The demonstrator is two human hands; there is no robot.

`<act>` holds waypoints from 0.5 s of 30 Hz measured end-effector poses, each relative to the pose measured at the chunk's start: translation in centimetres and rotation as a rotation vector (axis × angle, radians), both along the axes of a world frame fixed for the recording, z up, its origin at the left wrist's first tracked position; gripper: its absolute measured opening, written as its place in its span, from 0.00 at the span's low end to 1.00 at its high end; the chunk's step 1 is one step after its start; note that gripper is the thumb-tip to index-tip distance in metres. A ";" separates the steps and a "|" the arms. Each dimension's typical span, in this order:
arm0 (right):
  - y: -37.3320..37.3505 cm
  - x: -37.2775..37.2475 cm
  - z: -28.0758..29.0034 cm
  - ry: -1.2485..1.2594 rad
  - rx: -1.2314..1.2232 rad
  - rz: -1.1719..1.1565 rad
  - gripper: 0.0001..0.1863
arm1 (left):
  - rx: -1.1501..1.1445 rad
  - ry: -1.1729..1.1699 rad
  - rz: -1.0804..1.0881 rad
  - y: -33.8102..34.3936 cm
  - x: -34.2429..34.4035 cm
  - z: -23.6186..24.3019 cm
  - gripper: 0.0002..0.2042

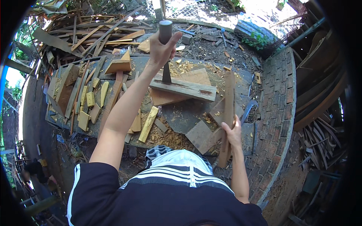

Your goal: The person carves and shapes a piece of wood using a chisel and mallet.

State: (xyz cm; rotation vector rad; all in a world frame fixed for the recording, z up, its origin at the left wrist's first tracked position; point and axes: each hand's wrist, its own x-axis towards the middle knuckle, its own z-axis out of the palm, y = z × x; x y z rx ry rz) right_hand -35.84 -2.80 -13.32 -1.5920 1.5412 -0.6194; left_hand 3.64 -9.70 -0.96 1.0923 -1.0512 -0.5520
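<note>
My left hand [163,49] grips the round handle of a long chisel [166,73], held upright with its blade down on a weathered wooden beam [190,88] near a dark slot. A second slot shows toward the beam's right end, and the beam lies across a flat brown board [198,77]. My right hand [232,133] is closed round a long, narrow wooden bar [229,98], held lengthwise to the right of the beam. Beneath them is a worn work surface [177,120] strewn with chips and shavings.
Offcuts [86,105] crowd the left side; a plank pile [90,32] lies behind. A blue curved object [249,109] rests right of the bar. A low brick wall [275,101] bounds the right, with curved timber [320,90] beyond. Another person [36,171] is at lower left.
</note>
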 end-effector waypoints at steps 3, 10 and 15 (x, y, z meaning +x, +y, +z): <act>-1.1 0.4 3.7 -0.142 -0.013 0.017 0.43 | 0.036 0.061 0.010 -0.9 0.0 0.0 0.17; -6.6 9.9 18.0 -0.253 -0.296 0.363 0.41 | 0.057 0.075 -0.052 -1.8 0.9 -0.6 0.10; -10.3 17.5 24.1 -0.208 -0.607 0.451 0.42 | 0.028 0.084 -0.051 -1.1 0.9 -0.5 0.08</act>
